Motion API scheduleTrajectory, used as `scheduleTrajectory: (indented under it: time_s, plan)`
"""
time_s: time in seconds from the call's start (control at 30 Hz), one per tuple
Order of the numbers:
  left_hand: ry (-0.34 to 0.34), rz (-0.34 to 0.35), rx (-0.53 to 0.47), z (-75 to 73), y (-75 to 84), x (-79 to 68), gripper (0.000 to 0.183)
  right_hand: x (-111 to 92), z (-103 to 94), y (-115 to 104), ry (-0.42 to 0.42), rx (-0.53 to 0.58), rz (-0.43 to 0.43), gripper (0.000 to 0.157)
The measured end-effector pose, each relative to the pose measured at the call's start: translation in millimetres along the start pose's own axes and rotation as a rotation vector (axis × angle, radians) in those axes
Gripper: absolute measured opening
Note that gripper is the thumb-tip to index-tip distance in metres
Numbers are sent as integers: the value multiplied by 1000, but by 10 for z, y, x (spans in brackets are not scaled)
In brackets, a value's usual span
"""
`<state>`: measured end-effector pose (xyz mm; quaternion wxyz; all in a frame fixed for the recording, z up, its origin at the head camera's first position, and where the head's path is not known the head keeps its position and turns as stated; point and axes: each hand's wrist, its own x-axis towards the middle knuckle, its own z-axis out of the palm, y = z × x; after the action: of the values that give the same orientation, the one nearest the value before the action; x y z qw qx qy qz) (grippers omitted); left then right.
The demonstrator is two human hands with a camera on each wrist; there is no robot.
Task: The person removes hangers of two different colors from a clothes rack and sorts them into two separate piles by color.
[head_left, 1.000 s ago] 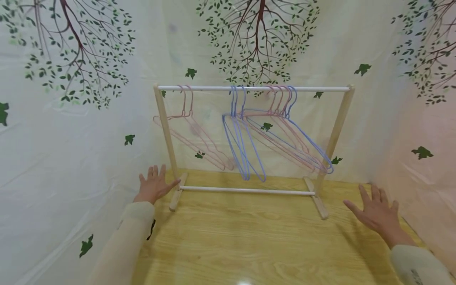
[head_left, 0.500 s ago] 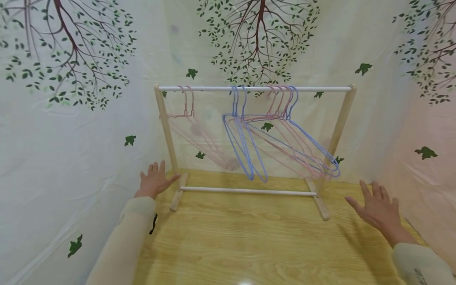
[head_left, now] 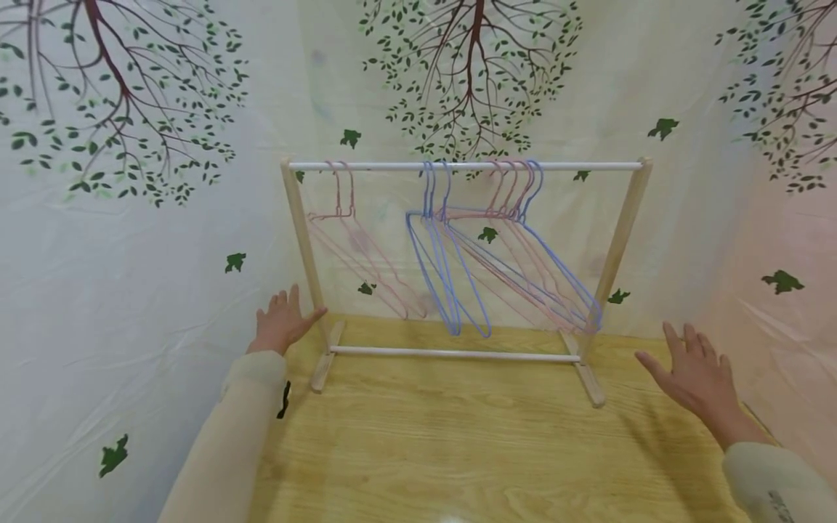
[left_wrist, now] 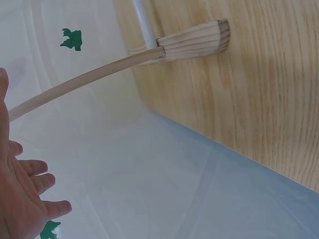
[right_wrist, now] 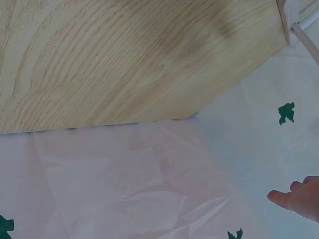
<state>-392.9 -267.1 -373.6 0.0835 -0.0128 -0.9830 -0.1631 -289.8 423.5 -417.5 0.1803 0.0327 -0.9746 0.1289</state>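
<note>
A small wooden clothes rack (head_left: 461, 166) with white rods stands on the wood-grain surface. Two pink hangers (head_left: 379, 258) hang at its left end. Several blue hangers (head_left: 451, 280) hang near the middle, and a cluster of pink and blue hangers (head_left: 556, 254) slants down toward the right post. My left hand (head_left: 281, 319) is spread beside the left post, holding nothing; its thumb tip overlaps the post in the head view, and I cannot tell whether they touch. Well to the right of the rack, my right hand (head_left: 696, 381) hovers with fingers extended and nothing in it.
A pale sheet (head_left: 163, 290) printed with trees and green leaves walls in the back and both sides. The wooden surface (head_left: 431, 443) lies in front of the rack. Its right edge meets the pinkish sheet (right_wrist: 109, 174).
Both hands have risen slightly in the head view, still spread. The hangers have swayed a little at their lower ends. The rack stays in place.
</note>
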Motion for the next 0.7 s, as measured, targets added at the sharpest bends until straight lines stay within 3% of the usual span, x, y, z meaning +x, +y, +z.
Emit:
scheduleTrajectory:
  time_s: [0.7]
  plan:
    - [56,-3,-109,-181,128,213,91,165,-217,-65,75,-4,-23,84]
